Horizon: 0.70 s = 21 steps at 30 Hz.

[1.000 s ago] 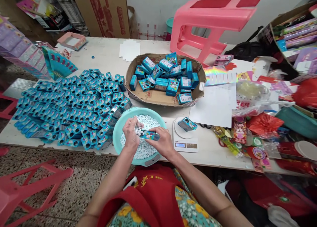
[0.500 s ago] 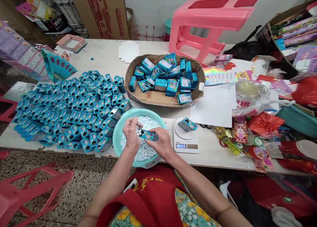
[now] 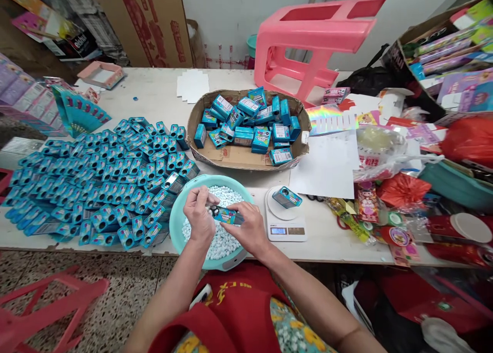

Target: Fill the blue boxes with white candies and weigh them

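Over a mint-green bowl (image 3: 176, 240) of small white candies (image 3: 227, 246), my right hand (image 3: 250, 229) grips a small blue candy box (image 3: 226, 215) between thumb and fingers. The box lies tilted, with its dark round opening facing left. My left hand (image 3: 200, 217) is closed right at that opening, its fingers curled round a few white candies, mostly hidden. To the right, another blue box (image 3: 287, 197) rests on a white kitchen scale (image 3: 287, 232) with a lit display. Many blue boxes (image 3: 111, 189) with round holes stand packed together on the left.
Behind the bowl sits a cut-down cardboard tray (image 3: 231, 160) holding several blue boxes. A pink stool (image 3: 316, 32) lies on its side at the back. White paper (image 3: 327, 163), packets and a red bag (image 3: 404, 191) cover the right side of the table (image 3: 154, 86).
The view has shifted slightly, so the table's things appear a little further left. My left fingers have closed in over the box's opening, with fewer white candies showing there. My right hand still holds the box.
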{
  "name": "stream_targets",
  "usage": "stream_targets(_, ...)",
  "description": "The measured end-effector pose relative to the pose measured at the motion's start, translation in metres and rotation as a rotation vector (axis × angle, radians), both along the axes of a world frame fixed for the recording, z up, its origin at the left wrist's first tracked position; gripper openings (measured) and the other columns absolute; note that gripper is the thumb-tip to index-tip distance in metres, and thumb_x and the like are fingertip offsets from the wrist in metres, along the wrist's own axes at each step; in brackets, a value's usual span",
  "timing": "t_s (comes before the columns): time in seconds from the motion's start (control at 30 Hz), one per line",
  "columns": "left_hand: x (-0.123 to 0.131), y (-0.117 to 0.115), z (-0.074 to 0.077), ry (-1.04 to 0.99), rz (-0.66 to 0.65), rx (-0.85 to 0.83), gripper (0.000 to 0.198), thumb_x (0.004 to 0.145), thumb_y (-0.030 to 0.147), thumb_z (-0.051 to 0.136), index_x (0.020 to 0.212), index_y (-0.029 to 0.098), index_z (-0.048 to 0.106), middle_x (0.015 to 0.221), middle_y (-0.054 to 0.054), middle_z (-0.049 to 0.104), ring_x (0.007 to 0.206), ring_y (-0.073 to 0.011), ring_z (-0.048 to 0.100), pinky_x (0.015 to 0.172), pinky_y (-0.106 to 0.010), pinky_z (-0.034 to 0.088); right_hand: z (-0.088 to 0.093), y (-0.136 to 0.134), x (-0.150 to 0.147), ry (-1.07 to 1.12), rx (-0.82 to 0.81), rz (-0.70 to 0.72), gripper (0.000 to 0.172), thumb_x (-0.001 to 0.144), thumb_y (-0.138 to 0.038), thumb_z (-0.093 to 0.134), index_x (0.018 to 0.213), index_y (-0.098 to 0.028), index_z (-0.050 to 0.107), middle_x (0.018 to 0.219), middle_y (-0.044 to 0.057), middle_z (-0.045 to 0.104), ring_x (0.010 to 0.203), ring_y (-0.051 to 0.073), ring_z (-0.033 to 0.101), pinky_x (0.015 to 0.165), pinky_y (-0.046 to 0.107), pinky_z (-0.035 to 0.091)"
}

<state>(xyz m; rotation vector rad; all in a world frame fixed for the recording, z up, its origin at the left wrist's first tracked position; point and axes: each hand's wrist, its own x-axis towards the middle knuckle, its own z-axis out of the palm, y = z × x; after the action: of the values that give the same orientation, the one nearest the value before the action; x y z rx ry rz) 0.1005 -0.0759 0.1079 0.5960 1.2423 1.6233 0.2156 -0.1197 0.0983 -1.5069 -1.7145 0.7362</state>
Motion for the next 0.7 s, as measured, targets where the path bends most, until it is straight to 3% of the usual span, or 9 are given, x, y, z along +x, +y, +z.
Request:
stream_targets(0.2, 0.007, 0.003, -0.009, -0.02, -0.051, -0.038, 0.022, 0.081, 0.034, 0.059, 0.069, 0.017, 0.052, 0.049, 0.005, 0.046, 0.051, -0.0104, 0.054, 0.057, -0.022, 0.043, -0.016, 0.005, 0.004, 0.025, -0.034, -0.029, 0.028, 0.067, -0.024, 0.075, 0.092, -0.022, 0.064, 0.089, 0.002, 0.068, 0.09, 0.022, 0.063, 0.081, 0.035, 0.044)
stream_targets(0.33, 0.007, 0.003, -0.003, -0.058, -0.111, -0.061, 0.02, 0.08, 0.033, 0.059, 0.07, 0.017, 0.053, 0.045, 0.005, 0.042, 0.041, -0.0079, 0.044, 0.046, -0.02, 0.034, -0.022, 0.007, 0.006, 0.085, -0.064, -0.036, 0.029, 0.066, -0.022, 0.076, 0.092, -0.022, 0.064, 0.091, 0.003, 0.068, 0.091, 0.022, 0.062, 0.081, 0.036, 0.046)
stream_targets(0.43, -0.004, 0.011, -0.004, -0.096, -0.114, -0.076, 0.019, 0.079, 0.034, 0.06, 0.072, 0.018, 0.053, 0.045, 0.007, 0.037, 0.038, -0.0065, 0.035, 0.041, -0.018, 0.027, -0.015, 0.004, 0.018, 0.205, -0.098, -0.041, 0.028, 0.066, -0.026, 0.076, 0.093, -0.022, 0.065, 0.092, 0.003, 0.068, 0.09, 0.021, 0.063, 0.081, 0.035, 0.049)
stream_targets(0.5, -0.016, 0.017, -0.018, -0.001, -0.068, -0.093, 0.019, 0.079, 0.037, 0.059, 0.073, 0.019, 0.054, 0.046, 0.007, 0.038, 0.04, -0.0075, 0.035, 0.042, -0.019, 0.027, -0.007, 0.002, 0.033, 0.282, -0.102, -0.077, 0.03, 0.068, -0.031, 0.075, 0.095, -0.023, 0.065, 0.095, 0.004, 0.068, 0.09, 0.021, 0.063, 0.082, 0.035, 0.05)
stream_targets(0.57, -0.024, 0.018, -0.043, 0.257, -0.098, -0.132, 0.021, 0.077, 0.039, 0.06, 0.071, 0.019, 0.057, 0.052, 0.003, 0.047, 0.048, -0.0106, 0.043, 0.047, -0.021, 0.033, -0.004, 0.001, 0.05, 0.311, -0.083, -0.155, 0.033, 0.069, -0.035, 0.074, 0.098, -0.022, 0.065, 0.097, 0.005, 0.067, 0.091, 0.022, 0.063, 0.082, 0.036, 0.051)
stream_targets(0.7, -0.019, 0.0, -0.106, 0.94, -0.47, -0.186, 0.021, 0.072, 0.04, 0.064, 0.071, 0.02, 0.063, 0.08, -0.006, 0.062, 0.08, -0.0227, 0.054, 0.073, -0.032, 0.042, -0.019, 0.014, 0.078, 0.25, -0.019, -0.32, 0.032, 0.071, -0.036, 0.072, 0.099, -0.021, 0.064, 0.095, 0.005, 0.067, 0.086, 0.02, 0.063, 0.08, 0.035, 0.051)
